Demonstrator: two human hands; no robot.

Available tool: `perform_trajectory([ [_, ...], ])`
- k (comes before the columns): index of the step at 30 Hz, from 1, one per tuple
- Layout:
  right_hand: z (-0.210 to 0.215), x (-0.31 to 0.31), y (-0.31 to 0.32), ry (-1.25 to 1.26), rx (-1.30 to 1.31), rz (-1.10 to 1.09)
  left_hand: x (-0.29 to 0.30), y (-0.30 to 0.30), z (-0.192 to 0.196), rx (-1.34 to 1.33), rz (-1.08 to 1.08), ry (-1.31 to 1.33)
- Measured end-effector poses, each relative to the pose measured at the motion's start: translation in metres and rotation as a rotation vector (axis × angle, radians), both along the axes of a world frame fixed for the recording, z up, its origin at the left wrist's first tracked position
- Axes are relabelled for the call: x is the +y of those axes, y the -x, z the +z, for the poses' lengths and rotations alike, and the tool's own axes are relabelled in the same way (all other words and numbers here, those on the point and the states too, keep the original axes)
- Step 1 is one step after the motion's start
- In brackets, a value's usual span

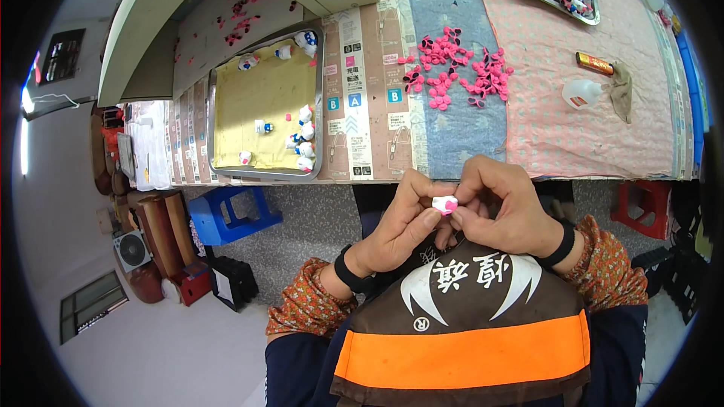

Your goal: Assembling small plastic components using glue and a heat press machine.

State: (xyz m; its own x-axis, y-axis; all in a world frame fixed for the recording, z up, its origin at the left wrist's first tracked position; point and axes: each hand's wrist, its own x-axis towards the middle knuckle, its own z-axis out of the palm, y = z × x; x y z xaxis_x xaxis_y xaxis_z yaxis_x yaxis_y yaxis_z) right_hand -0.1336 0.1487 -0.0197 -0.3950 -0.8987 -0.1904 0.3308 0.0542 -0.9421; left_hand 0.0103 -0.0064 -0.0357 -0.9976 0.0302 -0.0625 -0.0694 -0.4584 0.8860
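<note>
Metal tray [326, 98] at ten o'clock holds scattered white figurines [305, 134]. My left hand [396, 230] and right hand [501, 211] pinch a white piece [443, 204], its pink bow facing me; long axis unclear.

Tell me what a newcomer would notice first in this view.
First, both hands meet at centre: the left hand and right hand pinch a small white piece with a pink bow between the fingertips. Beyond them, a heap of pink bows lies on the bench cloth, and a metal tray of small white figures sits to the left.
</note>
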Motion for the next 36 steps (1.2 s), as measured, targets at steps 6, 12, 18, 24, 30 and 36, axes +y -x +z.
perform_trajectory([
  [6,-0.005,-0.001,0.0,-0.004,0.06,-0.023,0.002,-0.001,0.002,-0.033,0.014,-0.009],
  [12,0.004,-0.003,0.002,-0.054,0.129,-0.033,0.003,0.001,-0.002,-0.032,0.057,0.132],
  [18,0.001,-0.003,0.0,-0.085,0.196,-0.037,0.005,-0.001,0.001,-0.059,0.066,0.24],
  [24,0.004,-0.004,-0.003,-0.102,0.26,-0.048,0.008,0.0,0.002,-0.165,0.1,0.444],
  [30,0.007,-0.007,-0.008,-0.09,0.387,-0.066,0.013,0.004,-0.002,-0.141,0.252,0.586],
  [36,0.01,-0.009,-0.008,-0.073,0.417,-0.066,0.014,0.003,0.0,-0.244,0.226,0.233],
])
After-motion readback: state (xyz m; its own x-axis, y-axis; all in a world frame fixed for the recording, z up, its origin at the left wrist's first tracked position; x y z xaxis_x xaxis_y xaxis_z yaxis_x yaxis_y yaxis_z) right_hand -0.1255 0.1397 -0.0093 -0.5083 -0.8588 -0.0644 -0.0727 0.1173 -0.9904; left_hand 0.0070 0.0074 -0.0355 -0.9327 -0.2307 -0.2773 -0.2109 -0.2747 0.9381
